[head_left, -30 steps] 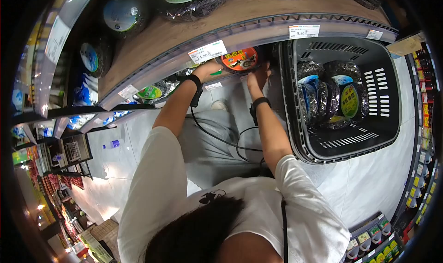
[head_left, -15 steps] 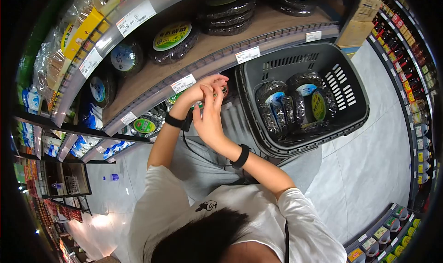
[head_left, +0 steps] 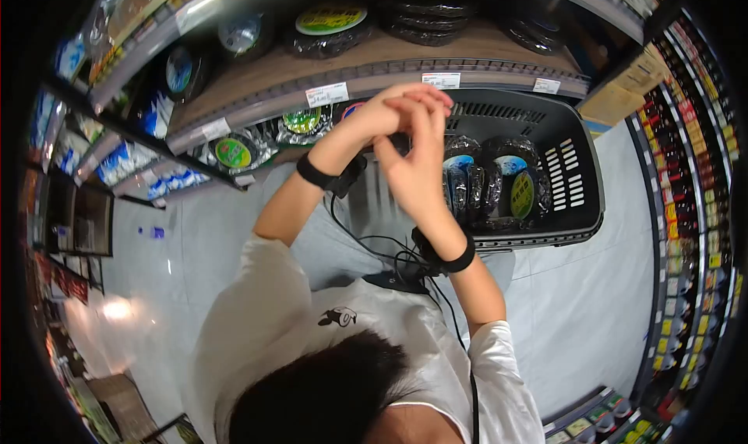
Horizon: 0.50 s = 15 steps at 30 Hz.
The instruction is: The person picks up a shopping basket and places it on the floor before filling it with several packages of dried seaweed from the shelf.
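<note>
My left hand (head_left: 383, 115) reaches across to the right, with its fingers extended and nothing in them. Against its fingers lies my right hand (head_left: 417, 171), palm side toward it and thumb apart. Both hands hang at the near left rim of a black shopping basket (head_left: 586, 152), overlapping it in view. Inside the basket stand several round dark packs in clear wrap, one with a green-yellow label (head_left: 522, 193) and one with a blue-white label (head_left: 511, 165). Each wrist wears a black band (head_left: 313, 173) with a small device and cable.
A shelf (head_left: 265, 85) ahead carries more round dark packs (head_left: 331, 31) and price tags (head_left: 327, 94). Below it, a lower shelf holds green-labelled packs (head_left: 232, 154). Cardboard boxes (head_left: 615, 101) stand behind the basket. Bottle shelves (head_left: 670, 202) line the right side.
My hands, still together, have moved right and slightly up in view, now overlapping the basket's left side. The view has shifted, and more cable shows by my right wrist.
</note>
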Tool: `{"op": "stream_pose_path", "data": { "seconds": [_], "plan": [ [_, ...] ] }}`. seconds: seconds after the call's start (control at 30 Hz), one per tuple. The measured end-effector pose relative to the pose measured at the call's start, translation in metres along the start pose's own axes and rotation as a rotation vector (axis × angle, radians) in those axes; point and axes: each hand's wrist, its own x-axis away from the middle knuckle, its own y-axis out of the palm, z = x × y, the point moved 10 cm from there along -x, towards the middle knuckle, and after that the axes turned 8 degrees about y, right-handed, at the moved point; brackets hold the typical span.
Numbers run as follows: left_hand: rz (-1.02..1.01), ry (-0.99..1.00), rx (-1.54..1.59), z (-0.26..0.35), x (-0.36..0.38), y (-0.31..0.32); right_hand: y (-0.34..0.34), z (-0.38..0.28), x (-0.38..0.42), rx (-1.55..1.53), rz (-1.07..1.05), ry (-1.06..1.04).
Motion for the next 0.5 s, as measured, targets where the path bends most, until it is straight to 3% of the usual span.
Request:
{"op": "stream_pose_path", "data": {
  "seconds": [0.03, 0.1, 0.13, 0.17, 0.2, 0.23, 0.27, 0.37, 0.43, 0.5],
  "plan": [
    [-0.003, 0.049, 0.016, 0.007, -0.005, 0.000, -0.003, 0.000, -0.005, 0.009, 0.002, -0.038],
    [0.177, 0.127, -0.126, 0.024, -0.023, -0.025, -0.008, 0.005, -0.024, -0.043, -0.023, 0.038],
    [0.192, 0.349, -0.228, 0.032, -0.043, -0.045, -0.013, 0.003, -0.037, 0.011, -0.003, -0.036],
    [0.375, 0.314, -0.359, 0.038, -0.057, -0.067, -0.018, 0.003, -0.055, 0.065, 0.025, -0.110],
    [0.566, 0.422, -0.888, 0.063, -0.068, -0.085, -0.023, 0.007, -0.074, 0.075, 0.023, -0.104],
    [0.744, 0.362, -0.940, 0.079, -0.076, -0.094, -0.028, 0.013, -0.095, 0.083, 0.023, -0.096],
    [0.855, 0.392, -1.181, 0.085, -0.094, -0.113, -0.034, 0.036, -0.119, 0.200, 0.060, -0.010],
    [1.047, -0.114, -1.046, 0.064, -0.122, -0.163, -0.052, 0.098, -0.170, 0.340, 0.105, 0.217],
    [0.982, -0.332, -1.075, 0.042, -0.138, -0.192, -0.062, 0.130, -0.188, 0.338, 0.139, 0.295],
    [1.012, -0.300, -0.932, 0.017, -0.149, -0.226, -0.068, 0.161, -0.202, 0.324, 0.172, 0.355]
  ]
}}
